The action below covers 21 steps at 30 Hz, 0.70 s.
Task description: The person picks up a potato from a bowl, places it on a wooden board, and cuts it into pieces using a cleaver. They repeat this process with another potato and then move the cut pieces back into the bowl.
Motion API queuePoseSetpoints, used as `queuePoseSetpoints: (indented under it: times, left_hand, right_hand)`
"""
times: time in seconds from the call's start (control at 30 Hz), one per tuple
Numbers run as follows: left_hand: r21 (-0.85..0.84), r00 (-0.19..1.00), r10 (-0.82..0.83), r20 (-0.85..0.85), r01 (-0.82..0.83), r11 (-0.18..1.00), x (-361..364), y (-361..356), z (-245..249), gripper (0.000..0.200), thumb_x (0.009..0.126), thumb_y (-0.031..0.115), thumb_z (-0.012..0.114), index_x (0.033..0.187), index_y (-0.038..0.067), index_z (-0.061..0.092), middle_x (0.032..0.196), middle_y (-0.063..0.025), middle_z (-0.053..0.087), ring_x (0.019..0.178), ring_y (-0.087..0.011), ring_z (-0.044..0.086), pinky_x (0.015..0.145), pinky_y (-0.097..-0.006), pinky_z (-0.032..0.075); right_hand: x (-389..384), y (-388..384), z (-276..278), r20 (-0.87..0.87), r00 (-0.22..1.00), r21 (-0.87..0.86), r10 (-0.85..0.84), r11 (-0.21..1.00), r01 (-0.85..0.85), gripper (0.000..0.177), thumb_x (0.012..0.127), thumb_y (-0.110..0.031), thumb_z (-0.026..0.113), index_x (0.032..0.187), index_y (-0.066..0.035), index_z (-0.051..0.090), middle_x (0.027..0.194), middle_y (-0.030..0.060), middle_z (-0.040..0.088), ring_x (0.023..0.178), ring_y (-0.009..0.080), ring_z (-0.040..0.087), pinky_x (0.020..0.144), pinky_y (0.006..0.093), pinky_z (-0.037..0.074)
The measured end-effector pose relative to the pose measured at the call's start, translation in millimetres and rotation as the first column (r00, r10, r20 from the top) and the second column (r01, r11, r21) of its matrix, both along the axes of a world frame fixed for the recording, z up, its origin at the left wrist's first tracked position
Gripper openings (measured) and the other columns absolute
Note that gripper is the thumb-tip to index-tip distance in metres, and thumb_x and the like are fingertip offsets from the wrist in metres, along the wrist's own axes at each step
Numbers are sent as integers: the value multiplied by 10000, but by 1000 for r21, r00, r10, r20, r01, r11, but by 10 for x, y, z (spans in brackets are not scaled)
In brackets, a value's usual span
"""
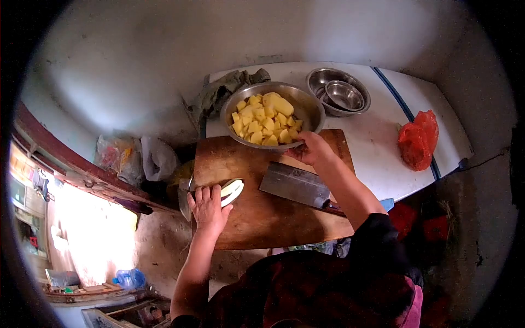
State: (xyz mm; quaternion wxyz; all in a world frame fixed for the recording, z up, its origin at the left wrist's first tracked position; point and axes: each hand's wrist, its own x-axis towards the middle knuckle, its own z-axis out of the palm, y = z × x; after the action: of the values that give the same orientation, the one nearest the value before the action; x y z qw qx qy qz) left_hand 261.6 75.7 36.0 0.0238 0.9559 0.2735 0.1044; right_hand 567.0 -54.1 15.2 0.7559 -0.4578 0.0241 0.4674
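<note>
On the left part of the wooden cutting board (246, 229), my left hand (210, 210) lies over cut lengths of what looks like eggplant (232, 192), pale flesh with dark skin. Its fingers are bent around them and hide part of them. My right hand (310, 148) grips the near right rim of a large steel bowl (311, 112). Yellow potato chunks (254, 117) fill much of that bowl, with a larger whole peeled potato (278, 103) on top. Below my right hand a cleaver (292, 183) rests flat on the board, its handle toward me and partly under my forearm.
Behind the bowl, two nested steel bowls (358, 112) stand on the white table (377, 136). A red plastic bag (418, 141) sits to the right. A dark cloth (219, 93) lies at the back left, and plastic bags (158, 158) are left of the board.
</note>
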Motion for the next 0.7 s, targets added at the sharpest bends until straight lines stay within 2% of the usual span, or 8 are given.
queuePoseSetpoints:
  times: [0.2,0.23,0.37,0.47,0.53,0.57,0.67,0.7]
  left_hand:
    - [-83,991,135,-27,-137,987,265,194,27,590,670,330,724,1113,40,464,1076,-160,524,1049,-294,443,937,-455,280]
    - [-22,993,116,31,-115,993,317,289,-10,521,671,322,716,1050,46,487,1019,-149,547,1024,-293,446,891,-429,298]
    - [49,993,74,90,-79,996,644,678,56,494,663,280,719,1036,54,488,991,-139,540,1008,-298,447,928,-459,283]
    - [134,984,3,178,-27,991,857,850,119,489,654,242,732,1045,57,503,992,-118,533,1008,-301,446,968,-495,254]
    - [149,987,25,157,-49,988,1014,936,146,497,662,270,729,1058,63,510,982,-116,538,1010,-296,450,964,-486,261]
    - [100,989,48,141,-62,993,1064,968,184,526,672,283,723,1092,58,499,1005,-125,539,1017,-300,453,959,-483,261]
    - [-55,987,109,120,-103,993,1155,915,276,556,681,316,713,1123,52,504,1046,-142,553,1055,-309,450,966,-469,258]
    - [-75,985,95,141,-85,994,1129,924,263,551,687,316,715,1119,43,512,1030,-136,571,1011,-290,487,929,-444,310]
  right_hand:
    - [-242,-332,375,-12,1000,-74,-26,997,25,347,867,-176,453,1141,28,391,1031,183,509,832,270,573,719,411,534]
    - [-294,-362,453,-31,999,-73,-40,997,38,342,865,-171,450,1136,30,393,1019,182,515,811,270,581,701,408,538]
    - [-241,-581,290,-15,996,-87,-84,993,82,335,851,-157,458,1128,20,396,993,169,529,770,268,603,634,383,549]
    - [-258,-895,346,96,995,-237,6,971,17,340,842,-161,465,1141,-14,397,985,148,544,793,250,606,615,366,543]
    - [-359,-964,376,174,985,-238,5,971,37,342,836,-169,472,1144,-38,404,962,124,555,768,229,601,608,369,532]
    - [-372,-988,372,210,978,-237,-1,970,52,343,833,-174,476,1146,-50,407,951,111,561,756,219,599,604,371,526]
    - [-282,-1095,108,76,995,-209,71,977,-54,357,824,-183,489,1154,-75,406,968,95,559,759,212,596,619,392,515]
    - [-382,-1095,201,173,984,-159,42,987,-14,425,832,-252,514,1201,-88,385,1058,99,545,806,233,596,646,419,511]
